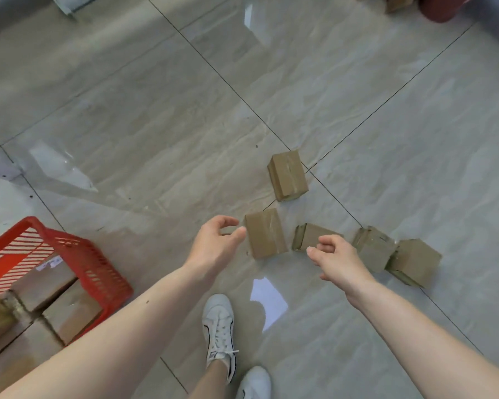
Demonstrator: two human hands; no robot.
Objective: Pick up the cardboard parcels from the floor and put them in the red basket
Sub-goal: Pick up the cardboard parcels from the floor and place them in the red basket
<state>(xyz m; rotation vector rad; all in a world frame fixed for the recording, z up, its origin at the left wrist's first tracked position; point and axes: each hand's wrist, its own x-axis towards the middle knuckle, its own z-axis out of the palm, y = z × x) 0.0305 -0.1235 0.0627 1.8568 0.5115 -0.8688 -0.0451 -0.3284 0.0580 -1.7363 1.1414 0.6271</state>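
While both hands hang empty above the floor (156, 125), we log five cardboard parcels lying loose on the tiles: one set apart at the far side (287, 174), one just beside our left hand (213, 246), one (307, 237) partly hidden behind our right hand (339, 262), and two more to the right (373, 249) (414, 262) that appear to touch at a corner. The left hand is open with fingers curled, thumb tip close to the near parcel (265, 233) but not clearly on it; the right hand is half curled and holds nothing. The red basket (98, 263) stands at our left, with several parcels already inside. We judge the parcels light and stiff: small, taped boxes with square edges, so they should bear a firm pinch without crushing. The tape strip across the top looks glossy and may be slick, so we would take hold across two opposite bare cardboard sides, thumb on one and fingers on the other. The polished tile may let a box slide if pushed sideways; a grip from above seems safer. Contents are unknown, so weight remains a guess.
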